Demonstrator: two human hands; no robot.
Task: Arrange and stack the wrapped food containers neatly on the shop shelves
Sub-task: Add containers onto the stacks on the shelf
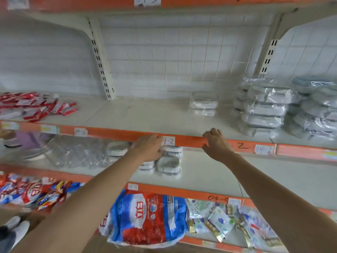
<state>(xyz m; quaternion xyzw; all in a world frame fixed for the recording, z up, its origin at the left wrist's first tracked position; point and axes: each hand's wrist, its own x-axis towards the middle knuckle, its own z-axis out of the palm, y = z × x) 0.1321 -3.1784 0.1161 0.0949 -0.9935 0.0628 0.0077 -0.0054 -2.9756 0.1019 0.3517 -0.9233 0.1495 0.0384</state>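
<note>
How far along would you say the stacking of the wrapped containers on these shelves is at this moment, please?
Partly done. On the upper shelf, tall stacks of wrapped containers and a short stack already stand at the right. In hand: the left hand reaches to the small containers on the middle shelf; whether it grips one is hidden. The right hand hovers at the orange shelf edge, holding nothing. Left: those small containers still need arranging.
</note>
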